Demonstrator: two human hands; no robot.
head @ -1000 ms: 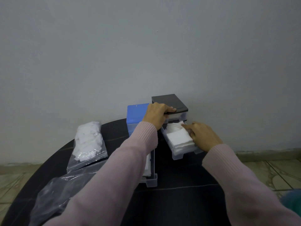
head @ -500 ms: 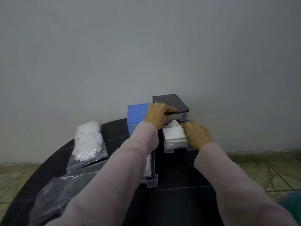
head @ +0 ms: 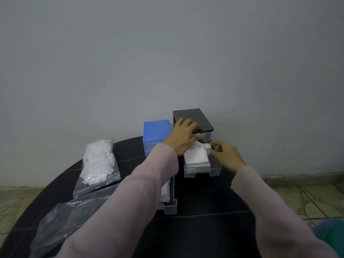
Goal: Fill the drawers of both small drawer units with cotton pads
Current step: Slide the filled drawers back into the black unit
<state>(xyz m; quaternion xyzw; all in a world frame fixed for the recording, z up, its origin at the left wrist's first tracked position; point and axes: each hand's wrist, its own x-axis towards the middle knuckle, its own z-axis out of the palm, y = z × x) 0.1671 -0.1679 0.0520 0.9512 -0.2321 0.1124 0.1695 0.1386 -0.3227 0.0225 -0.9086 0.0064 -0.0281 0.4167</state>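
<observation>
My left hand (head: 183,139) braces the dark-topped drawer unit (head: 193,121), right hand (head: 226,155) pinching stray white cotton pads (head: 197,158) into its half-open clear drawer (head: 202,171), while the blue unit's pulled-out drawer (head: 168,206) and a bag of pads (head: 97,164) wait.

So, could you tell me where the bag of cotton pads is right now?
In the head view, the bag of cotton pads lies on the left of the dark table, left of the blue drawer unit.
</observation>
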